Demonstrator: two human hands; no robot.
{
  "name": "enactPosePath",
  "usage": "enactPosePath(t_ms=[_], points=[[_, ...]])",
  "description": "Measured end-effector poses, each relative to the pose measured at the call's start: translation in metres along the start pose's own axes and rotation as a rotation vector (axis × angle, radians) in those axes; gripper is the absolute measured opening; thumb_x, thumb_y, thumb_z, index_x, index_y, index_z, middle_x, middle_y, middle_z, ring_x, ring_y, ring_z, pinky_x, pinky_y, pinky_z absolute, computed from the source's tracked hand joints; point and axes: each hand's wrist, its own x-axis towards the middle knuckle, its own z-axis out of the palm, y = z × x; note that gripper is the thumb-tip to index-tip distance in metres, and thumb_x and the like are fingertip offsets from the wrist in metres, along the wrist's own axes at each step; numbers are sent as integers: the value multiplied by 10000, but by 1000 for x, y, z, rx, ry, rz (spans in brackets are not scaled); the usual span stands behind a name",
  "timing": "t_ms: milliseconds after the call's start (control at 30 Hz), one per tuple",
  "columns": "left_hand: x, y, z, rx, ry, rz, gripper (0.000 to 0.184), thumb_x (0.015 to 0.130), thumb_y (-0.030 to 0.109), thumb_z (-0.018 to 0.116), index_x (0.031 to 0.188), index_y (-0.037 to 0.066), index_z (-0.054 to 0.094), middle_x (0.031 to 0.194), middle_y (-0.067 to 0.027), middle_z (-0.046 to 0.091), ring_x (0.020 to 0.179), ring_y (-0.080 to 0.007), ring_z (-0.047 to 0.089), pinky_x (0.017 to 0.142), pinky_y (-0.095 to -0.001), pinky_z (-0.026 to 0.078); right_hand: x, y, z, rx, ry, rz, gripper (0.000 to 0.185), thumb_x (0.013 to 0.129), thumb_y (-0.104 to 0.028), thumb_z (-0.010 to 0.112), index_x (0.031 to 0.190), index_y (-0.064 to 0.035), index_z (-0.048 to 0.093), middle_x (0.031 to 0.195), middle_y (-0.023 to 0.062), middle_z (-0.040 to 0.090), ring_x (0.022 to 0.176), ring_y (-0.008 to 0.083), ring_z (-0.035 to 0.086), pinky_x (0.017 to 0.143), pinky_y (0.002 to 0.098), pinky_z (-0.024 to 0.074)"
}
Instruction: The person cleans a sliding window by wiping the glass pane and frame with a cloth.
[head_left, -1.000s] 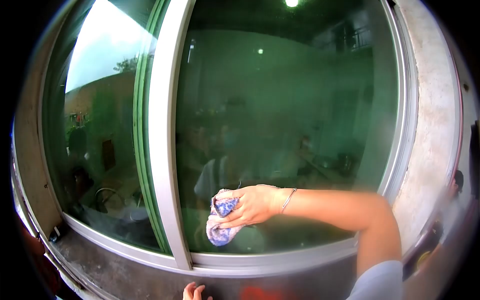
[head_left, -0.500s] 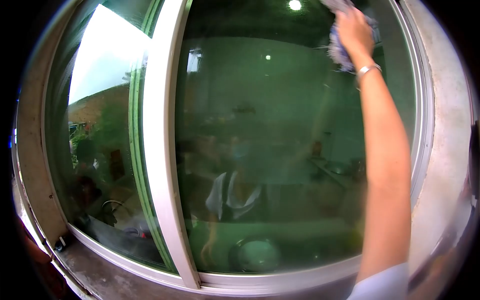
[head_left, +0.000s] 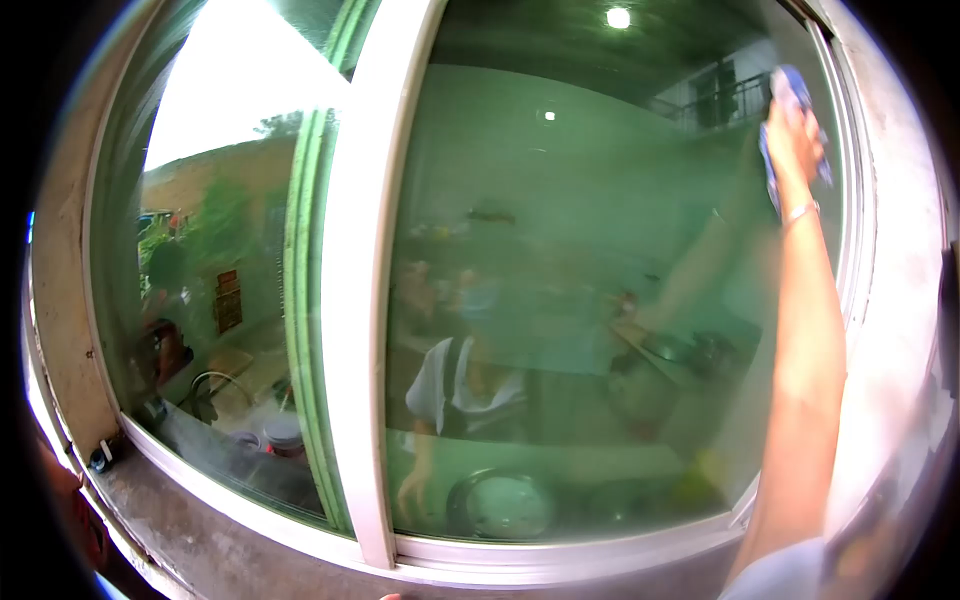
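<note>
High on the right windowpane (head_left: 580, 300), my right hand (head_left: 796, 150) presses a crumpled blue-and-white cloth (head_left: 790, 88) against the glass, close to the right frame. Its fingers are closed around the cloth, which sticks out above and beside them. A bracelet (head_left: 801, 212) circles that wrist, and the arm reaches up from the lower right. Only a small skin-coloured sliver, perhaps a fingertip of my left hand (head_left: 391, 597), shows at the bottom edge; its fingers are hidden.
A white upright frame bar (head_left: 360, 280) divides the sliding window. The left pane (head_left: 215, 350) reflects sky and plants. Below runs a grey sill (head_left: 200, 510), with a small black object (head_left: 101, 457) at its left corner. A pale wall (head_left: 905, 200) borders the right side.
My right hand and the cloth have moved right and down across the glass, nearer the right frame. The view has shifted slightly. A skin-coloured sliver has appeared at the bottom edge.
</note>
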Motion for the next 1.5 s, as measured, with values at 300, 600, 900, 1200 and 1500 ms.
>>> enactPosePath(t_ms=[300, 600, 900, 1200, 1500], points=[[-3, -4, -2, -39, -30, -36, 233, 836, 106, 681, 1050, 26, 635, 1188, -226, 564, 1096, -405, 549, 942, -462, 461, -68, -260, -57, 260, -171, -588, 538, 982, -432, 438, 1386, -79, 477, 1539, 140, 327, 1332, 426, 394, 1079, 518, 377], [-9, -5, -5, -57, -43, -8, 251, 851, 119, 667, 1085, 37, 634, 1192, -216, 571, 1108, -404, 547, 953, -457, 459, -182, -258, -80, 474, -88, -943, 484, 923, -476, 562, 1223, -99, 608, 1443, 98, 463, 1276, 397, 466, 940, 499, 479], [-3, -15, 5, 38, -70, 66, 308, 780, 107, 712, 1075, 71, 628, 1192, -184, 541, 1076, -374, 552, 908, -437, 474, -412, -110, -155, 1108, -722, -1496, 396, 828, -280, 649, 1218, -216, 621, 1214, 25, 601, 1291, 303, 471, 1028, 394, 489], [-6, -15, 9, 75, -80, -70, 235, 805, 99, 692, 1028, 51, 638, 1167, -142, 573, 1063, -340, 571, 915, -415, 471, -221, -102, -91, 593, -260, -1039, 438, 801, -99, 631, 1239, -100, 639, 1363, 101, 579, 1284, 308, 520, 1059, 406, 420], [0, -9, 15, 99, -39, -79, 153, 807, 57, 680, 958, 33, 670, 1121, -152, 592, 1033, -340, 587, 897, -413, 484, -53, 42, -14, -18, 157, -182, 524, 989, -345, 425, 1324, 55, 468, 1372, 233, 453, 1138, 438, 518, 934, 610, 411]])
